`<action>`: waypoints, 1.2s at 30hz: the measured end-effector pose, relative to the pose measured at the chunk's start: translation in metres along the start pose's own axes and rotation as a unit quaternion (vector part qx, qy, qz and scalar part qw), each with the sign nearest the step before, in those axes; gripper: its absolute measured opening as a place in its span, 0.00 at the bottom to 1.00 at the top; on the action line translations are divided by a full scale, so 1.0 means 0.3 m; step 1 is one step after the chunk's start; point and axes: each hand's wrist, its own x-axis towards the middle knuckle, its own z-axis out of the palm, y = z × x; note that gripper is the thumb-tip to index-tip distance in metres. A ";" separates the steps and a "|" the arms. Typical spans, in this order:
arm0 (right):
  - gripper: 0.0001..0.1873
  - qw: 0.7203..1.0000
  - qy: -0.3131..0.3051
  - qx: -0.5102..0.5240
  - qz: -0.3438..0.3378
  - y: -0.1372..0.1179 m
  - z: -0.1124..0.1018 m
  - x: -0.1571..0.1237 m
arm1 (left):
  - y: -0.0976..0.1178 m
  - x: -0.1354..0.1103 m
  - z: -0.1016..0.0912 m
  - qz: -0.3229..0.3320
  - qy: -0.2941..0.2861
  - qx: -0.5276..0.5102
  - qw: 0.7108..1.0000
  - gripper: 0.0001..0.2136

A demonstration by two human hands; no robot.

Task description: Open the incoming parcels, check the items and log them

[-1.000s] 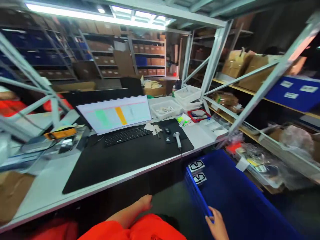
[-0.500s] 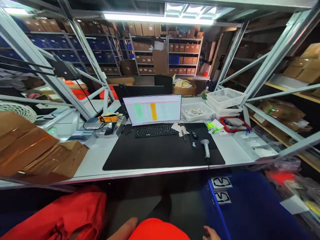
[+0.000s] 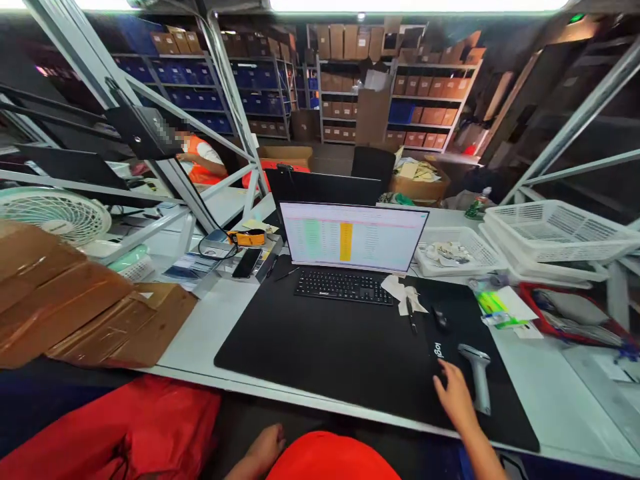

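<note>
Extends the bare right hand (image 3: pixel 454 393) from the lower right, forearm slanting up and leftward, palm down over the broad black desk mat (image 3: pixel 320 350) on the white tabletop (image 3: pixel 193 343). Holds the bare left hand (image 3: pixel 271 443) low near the lap, below the tabletop's front edge. Has the light-grey, pistol-shaped plastic scanner (image 3: pixel 480 381) lying on the mat just right of the right hand, handle toward the body, and the small black mouse (image 3: pixel 441 319) farther forward, beyond the fingertips. Spreads the right thumb apart from the index finger, other fingers slightly bent; cannot tell fingertip contact with the mat from a slight hover. Curls the left fingers inward; cannot tell fully closed from loose.
</note>
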 end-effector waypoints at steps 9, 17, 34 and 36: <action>0.41 0.984 0.121 -0.126 0.024 0.203 0.117 0.483 | 0.032 0.072 -0.112 0.007 0.106 -0.090 0.990 0.17; 0.35 0.977 0.128 -0.170 -0.014 0.224 0.195 0.646 | 0.029 0.157 -0.088 -0.025 0.236 -0.160 0.958 0.18; 0.27 0.965 0.162 -0.199 0.046 0.228 0.199 0.636 | 0.109 0.392 -0.147 -0.052 0.346 0.149 0.925 0.18; 0.26 0.964 0.168 -0.198 0.050 0.228 0.199 0.637 | 0.110 0.392 -0.148 -0.053 0.343 0.148 0.926 0.17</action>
